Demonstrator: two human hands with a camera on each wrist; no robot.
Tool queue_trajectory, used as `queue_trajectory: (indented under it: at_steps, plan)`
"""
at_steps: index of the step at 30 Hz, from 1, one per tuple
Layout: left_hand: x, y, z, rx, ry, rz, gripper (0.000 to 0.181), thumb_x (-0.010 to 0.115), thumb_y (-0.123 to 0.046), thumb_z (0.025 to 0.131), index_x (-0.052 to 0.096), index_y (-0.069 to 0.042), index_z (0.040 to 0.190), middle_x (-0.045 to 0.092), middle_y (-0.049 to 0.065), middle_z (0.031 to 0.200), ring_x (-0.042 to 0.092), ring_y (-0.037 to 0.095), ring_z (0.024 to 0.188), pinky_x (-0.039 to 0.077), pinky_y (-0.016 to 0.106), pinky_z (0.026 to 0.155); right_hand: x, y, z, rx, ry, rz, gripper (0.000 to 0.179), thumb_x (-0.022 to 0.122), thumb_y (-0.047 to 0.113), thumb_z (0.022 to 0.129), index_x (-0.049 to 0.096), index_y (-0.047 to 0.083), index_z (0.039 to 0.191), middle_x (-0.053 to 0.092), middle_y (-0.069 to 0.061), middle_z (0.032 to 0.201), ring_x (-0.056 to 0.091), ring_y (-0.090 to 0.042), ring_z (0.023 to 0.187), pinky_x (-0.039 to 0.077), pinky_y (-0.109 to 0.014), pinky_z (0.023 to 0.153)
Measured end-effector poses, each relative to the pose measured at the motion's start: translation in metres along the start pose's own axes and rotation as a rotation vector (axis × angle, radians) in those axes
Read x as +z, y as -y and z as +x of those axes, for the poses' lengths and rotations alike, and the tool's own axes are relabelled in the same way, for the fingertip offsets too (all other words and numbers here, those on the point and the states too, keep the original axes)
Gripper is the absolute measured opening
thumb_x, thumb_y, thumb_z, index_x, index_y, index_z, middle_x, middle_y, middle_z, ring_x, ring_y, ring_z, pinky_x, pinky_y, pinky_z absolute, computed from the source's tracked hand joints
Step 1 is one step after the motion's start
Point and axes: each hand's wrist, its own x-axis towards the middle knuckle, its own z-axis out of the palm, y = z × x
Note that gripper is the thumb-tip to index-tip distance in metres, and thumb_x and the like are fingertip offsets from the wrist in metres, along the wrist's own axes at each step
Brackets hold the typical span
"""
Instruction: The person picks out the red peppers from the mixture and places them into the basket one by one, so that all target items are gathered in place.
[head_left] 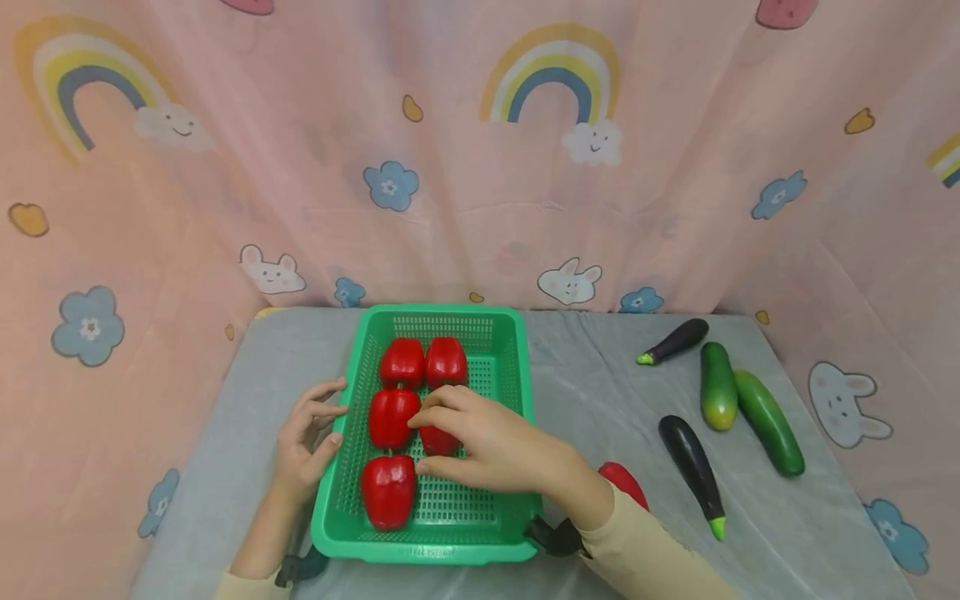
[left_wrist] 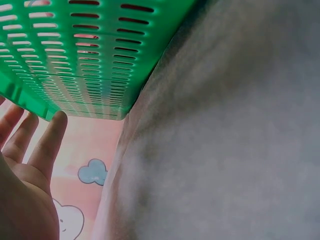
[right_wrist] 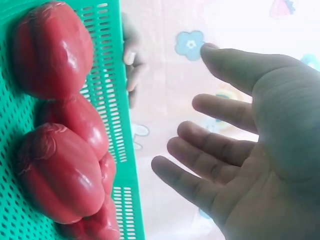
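A green plastic basket (head_left: 442, 552) holds several red bell peppers in two columns. My right hand (head_left: 483, 437) is over the basket, its fingers spread and loosely bent above a bell pepper (head_left: 438, 442) that it partly hides. In the right wrist view, a gap shows between the right hand (right_wrist: 235, 145) and the nearest bell pepper (right_wrist: 62, 172), and the palm holds nothing. Beside the basket's left rim is my left hand (head_left: 303, 437), fingers loosely extended. The left wrist view has its fingertips (left_wrist: 59, 120) at the rim of the basket (left_wrist: 100, 65).
Right of the basket, another red bell pepper (head_left: 624, 483) lies partly behind the right forearm. Farther right are two eggplants (head_left: 692, 462) and two green cucumber-like vegetables (head_left: 771, 423). A grey cloth (head_left: 585, 367) covers the table, with a pink patterned curtain (head_left: 465, 242) behind.
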Motion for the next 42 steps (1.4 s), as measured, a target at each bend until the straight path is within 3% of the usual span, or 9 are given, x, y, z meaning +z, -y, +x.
queue_trajectory:
  at_steps: [11, 24, 33, 42]
  plan:
    - [0.000, 0.001, 0.000, 0.002, 0.004, 0.007, 0.027, 0.059, 0.018, 0.085, 0.063, 0.021, 0.112, 0.057, 0.035, 0.142, 0.054, 0.038, 0.144, 0.055, 0.031, 0.108, -0.005, -0.004, -0.030, 0.058, -0.050, 0.053, 0.045, 0.080, 0.037, 0.100, 0.070, 0.016, 0.138, 0.062, 0.003, 0.137, 0.057, -0.014, 0.128, 0.058, -0.033, 0.102]
    - [-0.001, 0.000, 0.000, 0.009, 0.003, 0.008, 0.027, 0.058, 0.018, 0.084, 0.063, 0.022, 0.111, 0.057, 0.035, 0.143, 0.054, 0.039, 0.143, 0.055, 0.031, 0.108, 0.006, -0.025, -0.066, 0.059, -0.252, 0.039, 0.043, 0.085, 0.027, 0.098, 0.071, 0.017, 0.138, 0.060, 0.003, 0.143, 0.056, -0.020, 0.134, 0.059, -0.042, 0.104]
    - [0.000, -0.001, 0.002, 0.008, 0.004, 0.010, 0.025, 0.059, 0.016, 0.087, 0.062, 0.022, 0.111, 0.057, 0.036, 0.142, 0.054, 0.040, 0.144, 0.055, 0.031, 0.108, 0.003, -0.030, -0.091, 0.132, -0.291, -0.020, 0.049, 0.085, 0.027, 0.097, 0.068, 0.020, 0.143, 0.059, 0.001, 0.146, 0.057, -0.023, 0.137, 0.058, -0.050, 0.105]
    - [0.000, -0.002, 0.003, 0.025, 0.006, 0.009, 0.021, 0.062, 0.011, 0.092, 0.062, 0.022, 0.111, 0.056, 0.037, 0.141, 0.053, 0.040, 0.144, 0.055, 0.032, 0.108, 0.001, -0.033, -0.120, 0.234, -0.305, -0.049, 0.054, 0.088, 0.027, 0.095, 0.066, 0.022, 0.145, 0.058, 0.009, 0.145, 0.058, -0.016, 0.133, 0.059, -0.046, 0.102]
